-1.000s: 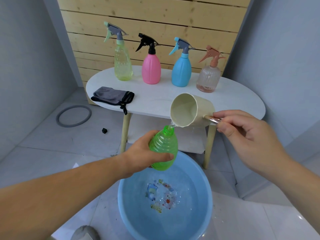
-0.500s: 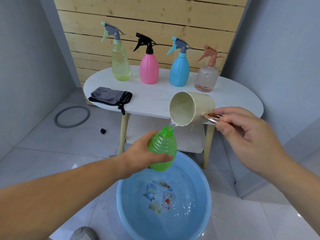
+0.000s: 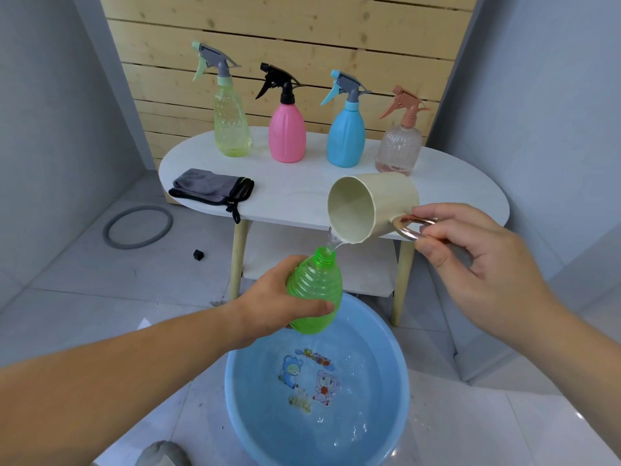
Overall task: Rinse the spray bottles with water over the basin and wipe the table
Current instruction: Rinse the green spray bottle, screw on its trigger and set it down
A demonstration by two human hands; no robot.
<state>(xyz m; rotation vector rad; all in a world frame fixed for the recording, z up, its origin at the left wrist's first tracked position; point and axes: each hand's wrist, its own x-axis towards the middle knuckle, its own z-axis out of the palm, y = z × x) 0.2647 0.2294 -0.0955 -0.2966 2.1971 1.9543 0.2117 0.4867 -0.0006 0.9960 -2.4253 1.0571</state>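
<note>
My left hand (image 3: 268, 307) grips a green ribbed bottle (image 3: 314, 290) with no spray head, held over the blue basin (image 3: 396, 371) on the floor. My right hand (image 3: 470, 260) pinches the copper ring handle of a cream cup (image 3: 373, 205), tipped so a thin stream of water runs into the bottle's open neck. On the white oval table (image 3: 453, 183) stand a yellow-green spray bottle (image 3: 232, 126), a pink spray bottle (image 3: 287, 132), a blue spray bottle (image 3: 346, 136) and a clear spray bottle with a peach head (image 3: 398, 149). A grey cloth (image 3: 210, 188) lies folded at the table's left end.
The basin holds water and has cartoon stickers on its bottom. A grey ring (image 3: 137, 227) and a small black cube (image 3: 199, 254) lie on the tiled floor at left. A wooden slat wall (image 3: 302, 35) stands behind the table, with grey walls on both sides.
The cup is tipped a little more and water keeps pouring into the green bottle. Both hands hold nearly the same places; the view has shifted slightly.
</note>
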